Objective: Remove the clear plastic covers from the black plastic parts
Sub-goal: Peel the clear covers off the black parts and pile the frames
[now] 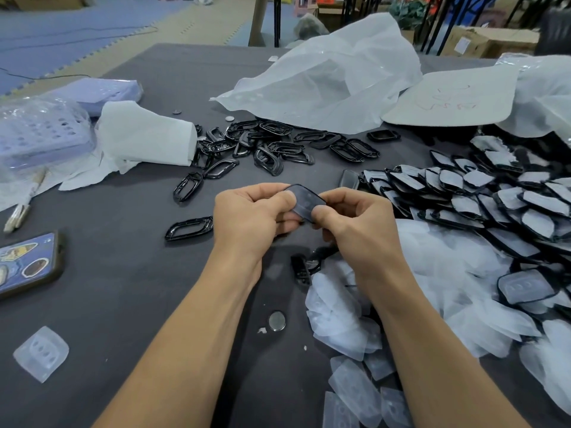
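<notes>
One covered black part (306, 200) above table (123, 288) middle, pinched by left hand (247, 217) and right hand (355, 223), thumbs and curled fingers clamped on opposite ends. Long axis left-right, dipping right; broad face toward camera. One stray clear cover (41, 353) lower left, one phone (27, 264), one button cell (276, 320).

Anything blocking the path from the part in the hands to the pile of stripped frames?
Nothing visible. Left hand and right hand pinch the part; bare table lies between it and the frame pile. Loose frames lie off left.
</notes>
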`<action>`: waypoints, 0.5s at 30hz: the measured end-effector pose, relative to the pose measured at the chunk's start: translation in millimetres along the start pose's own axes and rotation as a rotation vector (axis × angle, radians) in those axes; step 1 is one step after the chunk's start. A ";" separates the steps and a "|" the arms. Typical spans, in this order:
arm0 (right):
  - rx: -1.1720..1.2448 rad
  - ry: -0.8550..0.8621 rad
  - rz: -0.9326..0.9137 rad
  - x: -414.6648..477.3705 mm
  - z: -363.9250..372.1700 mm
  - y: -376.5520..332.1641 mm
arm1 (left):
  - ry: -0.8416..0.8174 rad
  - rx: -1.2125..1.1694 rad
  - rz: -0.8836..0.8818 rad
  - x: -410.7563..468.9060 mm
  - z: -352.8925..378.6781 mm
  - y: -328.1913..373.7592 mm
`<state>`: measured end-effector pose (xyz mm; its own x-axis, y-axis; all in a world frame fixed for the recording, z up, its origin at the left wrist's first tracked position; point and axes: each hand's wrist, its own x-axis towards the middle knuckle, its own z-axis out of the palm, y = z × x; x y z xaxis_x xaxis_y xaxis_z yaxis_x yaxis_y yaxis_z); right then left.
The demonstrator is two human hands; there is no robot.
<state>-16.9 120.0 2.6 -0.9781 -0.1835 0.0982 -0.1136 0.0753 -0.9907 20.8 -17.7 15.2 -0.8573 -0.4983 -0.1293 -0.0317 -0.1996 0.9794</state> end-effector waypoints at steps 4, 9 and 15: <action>0.068 0.060 0.032 1.5 0.2 0.3 | -0.016 0.034 0.022 0.8 -1.7 -2.4; 0.013 0.055 -0.002 0.8 0.6 1.6 | -0.048 0.316 0.169 0.3 -4.1 -6.5; -0.013 0.032 -0.016 -0.8 1.9 0.6 | -0.003 0.253 0.131 0.7 -2.9 -4.7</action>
<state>-15.8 118.3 1.7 -0.9811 -0.1534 0.1176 -0.1317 0.0851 -0.9876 21.8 -19.5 10.1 -0.8641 -0.5034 0.0007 -0.0475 0.0829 0.9954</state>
